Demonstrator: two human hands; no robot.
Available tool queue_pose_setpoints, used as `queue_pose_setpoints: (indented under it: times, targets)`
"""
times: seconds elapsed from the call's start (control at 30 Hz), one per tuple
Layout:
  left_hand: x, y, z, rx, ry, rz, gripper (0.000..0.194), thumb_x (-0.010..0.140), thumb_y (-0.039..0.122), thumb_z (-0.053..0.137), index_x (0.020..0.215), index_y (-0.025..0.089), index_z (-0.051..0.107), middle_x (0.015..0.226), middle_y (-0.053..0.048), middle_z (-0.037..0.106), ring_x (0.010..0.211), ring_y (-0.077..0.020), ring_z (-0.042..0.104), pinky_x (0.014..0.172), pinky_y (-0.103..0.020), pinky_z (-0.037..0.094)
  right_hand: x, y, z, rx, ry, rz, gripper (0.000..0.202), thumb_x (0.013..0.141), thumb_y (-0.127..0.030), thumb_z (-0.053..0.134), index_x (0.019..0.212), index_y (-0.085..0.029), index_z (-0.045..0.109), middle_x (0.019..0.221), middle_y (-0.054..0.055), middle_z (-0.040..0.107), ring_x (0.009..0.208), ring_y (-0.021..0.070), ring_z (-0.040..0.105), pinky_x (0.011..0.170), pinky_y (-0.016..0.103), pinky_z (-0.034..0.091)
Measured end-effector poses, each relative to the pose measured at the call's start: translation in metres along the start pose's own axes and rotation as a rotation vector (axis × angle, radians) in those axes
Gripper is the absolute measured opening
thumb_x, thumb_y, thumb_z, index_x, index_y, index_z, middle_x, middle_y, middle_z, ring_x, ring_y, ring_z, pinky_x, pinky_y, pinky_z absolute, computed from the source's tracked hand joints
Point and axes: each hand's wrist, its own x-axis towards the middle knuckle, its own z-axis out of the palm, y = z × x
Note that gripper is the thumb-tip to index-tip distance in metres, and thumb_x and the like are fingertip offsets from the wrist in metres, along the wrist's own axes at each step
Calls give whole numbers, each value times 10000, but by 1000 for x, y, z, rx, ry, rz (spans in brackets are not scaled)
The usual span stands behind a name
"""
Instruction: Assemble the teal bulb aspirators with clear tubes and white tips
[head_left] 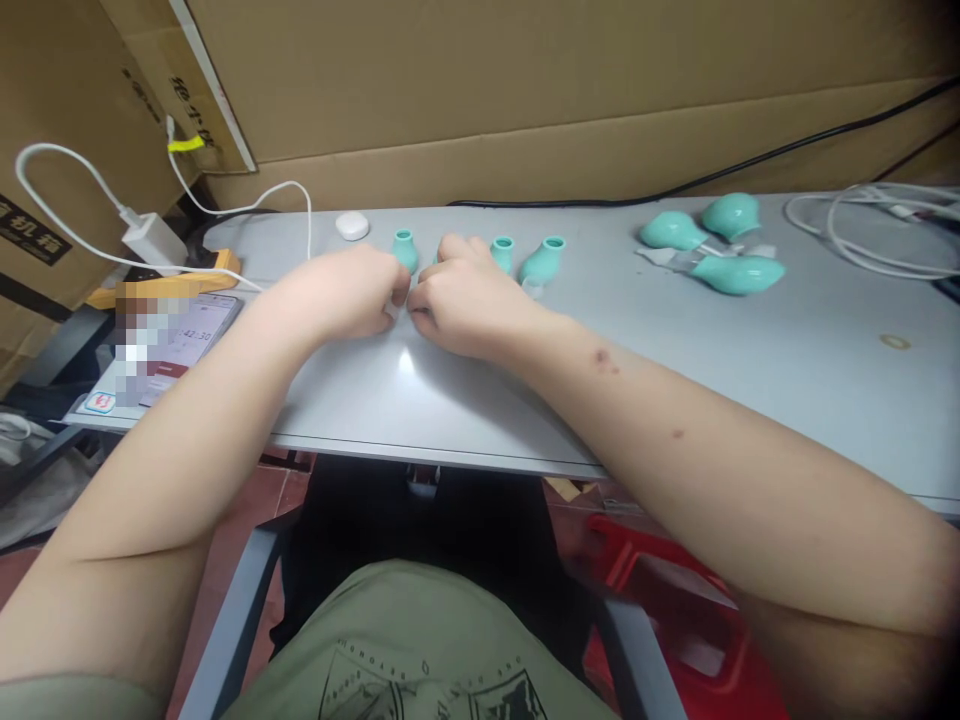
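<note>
My left hand and my right hand meet close together over the grey-white table, fingers curled and fingertips nearly touching. Whatever may be between the fingers is hidden. Just behind my left fingers stands a teal rubber bulb with an open neck. Partly covered by my right hand, a second teal bulb shows its open neck. To its right, a third teal bulb leans with its opening up, a bit of clear plastic at its base.
Teal bulbs with clear nozzles lie at the right back. A white rounded case sits behind my left hand. Left are a phone, a power strip and a white charger. White cable coils far right; cardboard stands behind.
</note>
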Motion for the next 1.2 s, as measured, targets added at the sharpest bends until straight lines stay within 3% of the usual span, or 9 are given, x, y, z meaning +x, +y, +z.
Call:
queue_pose_setpoints:
  times: [0.17,0.23,0.3,0.4,0.5,0.6,0.87,1.07,1.2]
  targets:
    - [9,-32,13,-166,106,158,66,814,233,773,817,272,720,741,2,725,608,-212,582,594,-319,383,1,-1,7,76,26,0,332,1023,-123,579,736,-182,734,795,169,673,1159,403,540,1030,570,424]
    - [9,-44,16,-256,110,190,133,836,304,793,772,269,682,688,19,698,580,-191,563,564,-312,365,0,-1,6,129,57,11,302,1018,-133,585,770,-184,748,832,160,707,1169,403,549,1029,569,430]
    - [7,-53,17,-423,148,228,204,860,379,823,778,263,677,690,12,713,603,-190,613,568,-308,406,-2,0,2,197,111,25,259,1011,-148,593,842,-188,785,891,145,758,1169,397,584,1040,577,449]
    - [5,-60,19,-752,308,284,271,872,441,879,817,251,693,756,-33,770,690,-220,721,623,-332,521,-4,4,-5,324,224,63,215,1008,-203,621,940,-222,824,967,108,807,1093,361,660,1080,581,486]
    - [11,-59,23,-985,507,293,386,836,468,970,799,248,656,827,-45,802,770,-232,773,703,-367,619,-7,10,-11,494,366,143,177,997,-264,656,959,-265,829,1021,71,822,1022,319,706,1065,548,533]
    - [21,-53,31,-1111,613,312,512,794,542,1039,788,250,618,847,-21,807,835,-235,791,776,-405,674,-9,15,-13,708,490,192,116,989,-313,720,949,-268,818,1045,74,821,993,291,724,989,508,570]
    - [26,-36,42,-1117,590,295,442,789,514,995,785,276,621,888,-48,830,856,-287,820,819,-472,701,-8,18,-11,1060,569,298,199,894,-386,905,981,-269,769,1081,74,834,1065,293,747,982,511,610]
    - [26,-32,44,-1086,537,331,447,828,574,977,821,298,625,923,-23,829,897,-265,797,885,-484,686,-6,18,-5,1088,553,272,157,887,-341,907,943,-264,782,1061,51,841,991,257,761,954,461,635]
    - [26,-27,45,-1118,569,293,495,792,583,992,812,290,593,882,-27,817,875,-279,808,840,-473,691,-6,17,-4,1113,599,205,86,893,-253,876,922,-256,795,1001,34,834,948,240,771,947,445,637]
